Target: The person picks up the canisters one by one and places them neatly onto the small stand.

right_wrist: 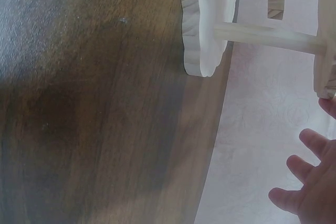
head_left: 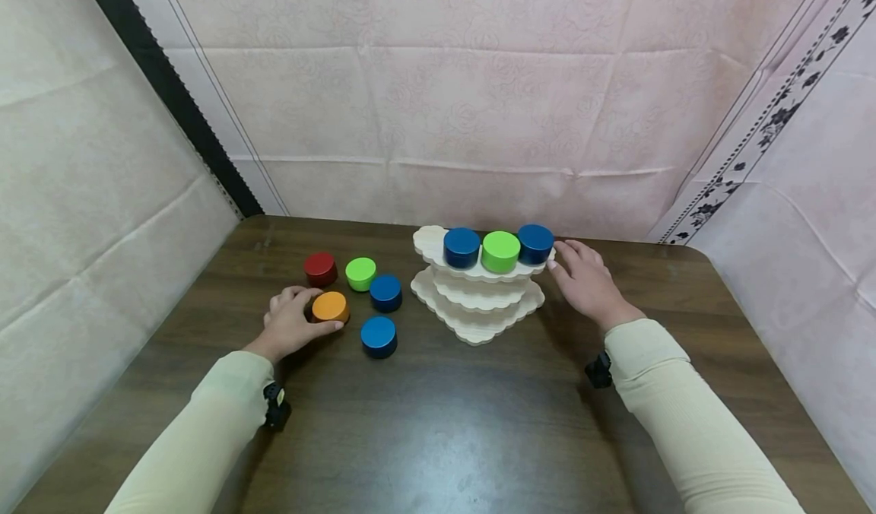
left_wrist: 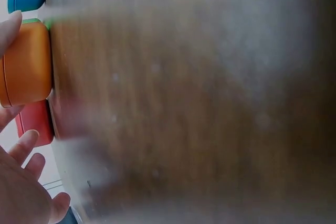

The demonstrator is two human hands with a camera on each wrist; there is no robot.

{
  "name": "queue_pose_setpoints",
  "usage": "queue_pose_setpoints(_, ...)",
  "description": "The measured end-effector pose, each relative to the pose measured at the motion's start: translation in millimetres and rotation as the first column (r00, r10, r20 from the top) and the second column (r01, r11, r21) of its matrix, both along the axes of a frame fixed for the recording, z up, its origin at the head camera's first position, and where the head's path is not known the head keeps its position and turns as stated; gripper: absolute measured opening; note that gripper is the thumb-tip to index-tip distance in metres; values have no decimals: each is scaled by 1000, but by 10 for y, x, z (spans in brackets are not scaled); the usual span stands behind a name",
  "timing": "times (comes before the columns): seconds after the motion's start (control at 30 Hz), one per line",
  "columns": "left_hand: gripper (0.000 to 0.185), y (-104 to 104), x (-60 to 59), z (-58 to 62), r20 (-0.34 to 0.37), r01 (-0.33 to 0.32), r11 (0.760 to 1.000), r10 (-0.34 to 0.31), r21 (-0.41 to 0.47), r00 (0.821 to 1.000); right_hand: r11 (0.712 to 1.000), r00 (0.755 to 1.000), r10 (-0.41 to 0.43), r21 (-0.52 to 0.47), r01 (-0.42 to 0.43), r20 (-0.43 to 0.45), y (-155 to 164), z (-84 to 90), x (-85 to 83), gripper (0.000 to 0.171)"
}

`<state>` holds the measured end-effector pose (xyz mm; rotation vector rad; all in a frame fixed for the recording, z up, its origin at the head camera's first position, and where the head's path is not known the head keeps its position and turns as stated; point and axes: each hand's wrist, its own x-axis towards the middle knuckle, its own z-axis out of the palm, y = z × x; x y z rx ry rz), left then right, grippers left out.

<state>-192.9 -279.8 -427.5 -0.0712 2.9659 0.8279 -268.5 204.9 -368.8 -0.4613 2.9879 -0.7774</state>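
Note:
My left hand [head_left: 316, 312] grips an orange disc [head_left: 331, 306] on the dark wooden table [head_left: 438, 423], thumb in front and fingers curled behind. The left wrist view shows the orange disc [left_wrist: 26, 64] between my fingertips, with a red disc [left_wrist: 34, 124] just beyond. My right hand [head_left: 557, 261] lies with relaxed fingers at the right end of a tiered wooden stand [head_left: 479, 309], next to its top tier. That tier carries a blue disc [head_left: 461, 247], a green disc [head_left: 500, 251] and another blue disc [head_left: 535, 243]. In the right wrist view my fingers [right_wrist: 310, 182] are spread, holding nothing, beside the stand [right_wrist: 210, 24].
Loose on the table near my left hand are a red disc [head_left: 320, 268], a green disc [head_left: 360, 273] and two blue discs [head_left: 386, 292] [head_left: 379, 336]. Pale cloth walls [head_left: 438, 118] close in the back and both sides.

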Motion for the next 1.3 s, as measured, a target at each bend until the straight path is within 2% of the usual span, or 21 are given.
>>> queue_pose_setpoints(0.4,76,25,-10,16,-9,14,1000,-14,20,1000,1000,1000,1,1,-1,-16,-16,2,-2,60)
queue_pose_setpoints(0.7,79,51,-54,63,-50,-18,999,20,28,999,1000,1000,0,-3,0,-9,-12,9,1,62)
queue_pose_setpoints(0.93,78,119,-97,188,-103,-56,996,63,74,993,1000,1000,-2,-6,2,-1,-4,8,4,62)
queue_pose_setpoints(1.3,70,298,-176,405,-168,-24,986,52,166,984,1000,1000,-6,-9,6,-5,5,-6,5,62)
